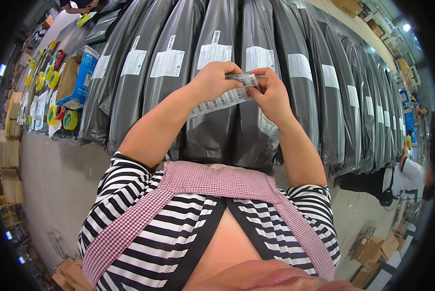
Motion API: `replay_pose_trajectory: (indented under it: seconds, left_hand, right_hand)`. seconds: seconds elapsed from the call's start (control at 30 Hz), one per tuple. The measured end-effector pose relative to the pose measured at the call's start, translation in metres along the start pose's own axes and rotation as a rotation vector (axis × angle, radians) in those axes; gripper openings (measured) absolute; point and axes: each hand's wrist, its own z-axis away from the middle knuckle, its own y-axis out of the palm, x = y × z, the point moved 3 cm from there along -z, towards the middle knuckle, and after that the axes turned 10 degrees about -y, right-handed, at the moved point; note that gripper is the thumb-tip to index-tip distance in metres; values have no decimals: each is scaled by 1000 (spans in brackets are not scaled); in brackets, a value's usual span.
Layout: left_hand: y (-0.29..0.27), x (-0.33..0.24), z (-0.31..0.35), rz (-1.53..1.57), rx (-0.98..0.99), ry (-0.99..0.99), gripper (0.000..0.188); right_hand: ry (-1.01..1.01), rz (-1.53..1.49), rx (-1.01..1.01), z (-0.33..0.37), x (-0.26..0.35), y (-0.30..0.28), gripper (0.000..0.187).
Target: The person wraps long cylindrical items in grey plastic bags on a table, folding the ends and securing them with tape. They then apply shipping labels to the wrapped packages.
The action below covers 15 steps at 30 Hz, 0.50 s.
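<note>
Between my two hands is a strip of barcode labels (222, 102), white with small printed codes, its loose end trailing down to the left. My left hand (214, 80) is closed with thumb and fingers on the strip's upper part. At the strip's right end, my right hand (272, 95) pinches it between thumb and fingers. Both hands are above a row of long black plastic-wrapped packages (210, 133). A white shipping label (214, 56) lies on the package just beyond my left hand, and another white label (259, 57) shows partly behind my right hand.
To the left stand a blue cardboard box (85, 77) and several tape rolls (70, 120). Another person's hands (85, 9) show at the far left. A person in white (405, 177) is at the right end of the row. Cardboard boxes (372, 250) sit at the lower right.
</note>
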Motion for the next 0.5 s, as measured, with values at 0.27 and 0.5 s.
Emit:
replay_pose_trajectory:
  seconds: [0.27,0.5]
  left_hand:
    - [4,8,-32,-414,-304,-50,39]
    - [99,15,-19,-490,366,345,23]
  right_hand:
    - [25,41,-156,-73,-42,-54,17]
    - [169,-118,-26,-164,-99,-79,22]
